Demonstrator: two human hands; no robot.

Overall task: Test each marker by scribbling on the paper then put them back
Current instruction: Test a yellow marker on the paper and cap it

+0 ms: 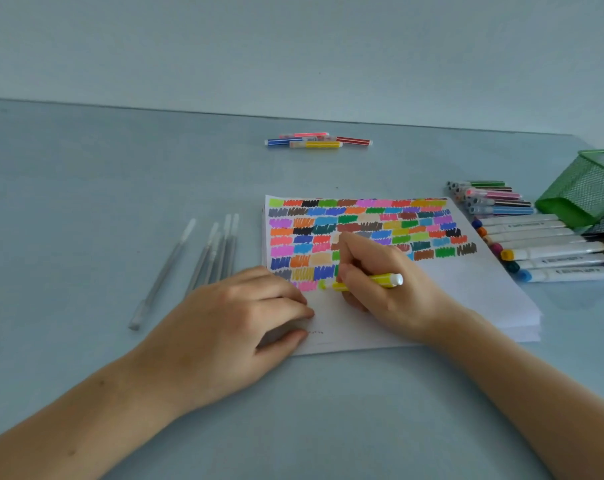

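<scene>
- Right now the right hand [380, 271] pinches a yellow-green marker [373, 281] between thumb and fingers, with its tip down on the paper stack [466, 292] at the end of the lowest row of colour swatches [362, 230].
- The left hand [231, 327] lies on the near left corner of the stack with its fingers loosely bent and pressing down, holding nothing.
- To do this scribble well, I judge the strokes should stay short and tight, beginning just beside the pink patch [307, 285] so the new colour does not overlap it.
- Keeping the left hand's pressure on the corner should stop the top sheet from sliding under the strokes.
- A light touch seems wise, since a soft tip may fray or bleed into the sheets below.
- Bare paper remains below and to the right of the swatches, so there is space for more tests.
- Four short markers [317, 141] lie in a loose pile far back on the table [86, 174], well apart from the paper.
- Several clear pens [207, 258] lie left of the stack, near the left hand.
- A row of thin striped markers [494, 199] and a row of thick white-barrelled markers [549, 247] lie just right of the stack.
- A green mesh pen holder [584, 188], tipped on its side, sits at the right edge.
- Nothing blocks the writing spot, though the right wrist could nudge the thick markers on a wide sweep.
</scene>
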